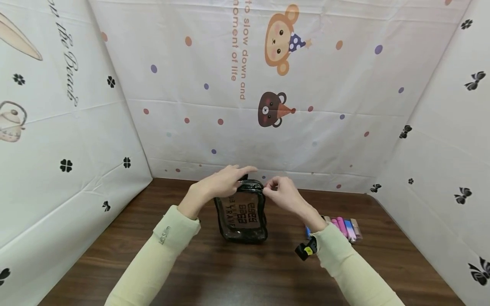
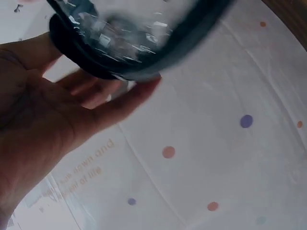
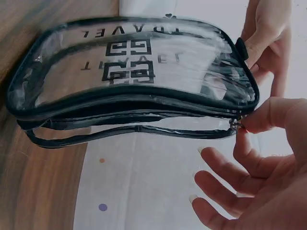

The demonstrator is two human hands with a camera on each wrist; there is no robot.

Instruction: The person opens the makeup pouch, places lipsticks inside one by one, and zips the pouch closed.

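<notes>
A clear pouch [image 1: 243, 233] with black edging and dark printed lettering stands upright on the table. The left hand [image 1: 222, 182] holds its top end near a small black side strap [image 3: 242, 48], index finger stretched out over it. From the left wrist view, the fingers lie around the pouch's dark edge, partly hidden by it. At the upper right corner, the right hand [image 1: 286, 196] pinches the zipper pull [image 3: 237, 123] between thumb and index finger, its other fingers loosely curled. The right wrist view shows the zipper side gaping along its length.
Right of the pouch, partly behind the right forearm, lies a group of small pink, blue and tan items [image 1: 346, 228]. A black band with a wrist camera [image 1: 306, 250] sits at the right cuff. Printed white sheets [image 1: 183, 140] wall the brown wooden table [image 1: 245, 276].
</notes>
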